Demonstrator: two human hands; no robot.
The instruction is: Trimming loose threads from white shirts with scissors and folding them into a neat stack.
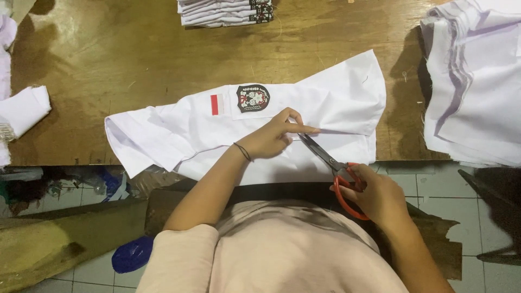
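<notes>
Right hand (pixel 380 195) grips red-handled scissors (pixel 339 173), fingers through the loops, closed firmly around the handles. Blades point up and left, tips reaching the left hand's fingers; whether the blades are parted cannot be told.

Left hand (pixel 274 135) rests on a white shirt (pixel 336 103), fingers curled and pinching at a fold line, index finger stretched right along the cloth toward the blade tips. Dark band on the left wrist.

Shirt lies flat across the near edge of a wooden table (pixel 135 49), folded lengthwise, one end hanging slightly over the edge toward the person. On its upper side, a dark shield-shaped badge (pixel 253 98) with red and white detail; just left of it, a small red-and-white patch (pixel 217 104).

Around it:
- Stack of folded white garments (pixel 225 12) at the far edge, well apart from the shirt.
- Large pile of white cloth (pixel 475 81) at right, near the shirt's right end but not touching.
- White cloth bundle (pixel 24 108) at the left edge.
- Loose threads scattered on the wood.

Below the table: tiled floor (pixel 434 184), a blue object (pixel 133 254) by the person's left elbow. Person wears a pale pink top.
</notes>
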